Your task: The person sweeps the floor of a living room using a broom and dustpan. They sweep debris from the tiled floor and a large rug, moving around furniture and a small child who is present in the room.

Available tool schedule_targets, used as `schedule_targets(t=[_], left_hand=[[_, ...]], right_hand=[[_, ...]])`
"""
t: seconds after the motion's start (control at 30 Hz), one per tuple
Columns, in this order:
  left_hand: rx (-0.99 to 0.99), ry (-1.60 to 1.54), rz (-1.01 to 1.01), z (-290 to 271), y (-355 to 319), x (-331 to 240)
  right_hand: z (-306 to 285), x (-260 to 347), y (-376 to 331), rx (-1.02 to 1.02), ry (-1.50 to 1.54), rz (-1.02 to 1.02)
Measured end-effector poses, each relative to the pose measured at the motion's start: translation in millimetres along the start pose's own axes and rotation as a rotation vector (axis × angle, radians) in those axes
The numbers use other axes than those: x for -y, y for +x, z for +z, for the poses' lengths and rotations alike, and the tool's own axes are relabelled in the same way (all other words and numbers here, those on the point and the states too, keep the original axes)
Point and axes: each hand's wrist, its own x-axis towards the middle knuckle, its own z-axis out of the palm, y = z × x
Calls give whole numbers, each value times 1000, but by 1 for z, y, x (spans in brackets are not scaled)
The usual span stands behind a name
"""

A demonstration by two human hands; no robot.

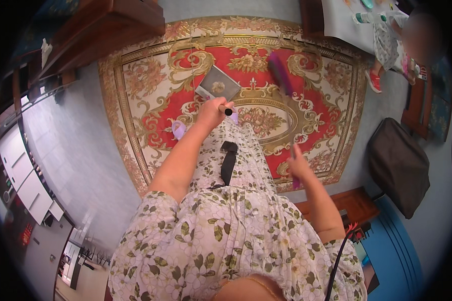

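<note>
My left hand (213, 114) is closed round the dark-ended handle of a long-handled dustpan. Its grey pan (225, 79) rests on the red and gold carpet (135, 80) ahead of my feet. A pale, roundish clump shows in the middle of the pan. In my right hand (299, 164) is the thin stick of a broom, the fingers wrapped round it. The broom's purple head (280, 75), smeared by motion, is to the right of the dustpan and apart from it. Lilac slippers (178, 130) show beside my patterned dress.
Dark wooden furniture (120, 25) stands at the far left. A covered table (346, 25) with a bottle (370, 18) is at the far right. Near it is another person in red shoes (373, 81). A dark brown covered object (399, 165) sits right of the carpet.
</note>
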Motion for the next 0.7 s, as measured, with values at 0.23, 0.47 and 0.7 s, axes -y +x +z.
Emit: schedule_targets(t=[0.23,0.47,0.7], left_hand=[[13,-28,-63,1,-4,7],[-1,-12,-42,-3,-7,9],[-31,-51,-45,-1,-8,12]], right_hand=[[-11,29,-79,345,2,105],[-37,8,-35,-112,-456,-206],[14,-22,-34,159,-431,-159]])
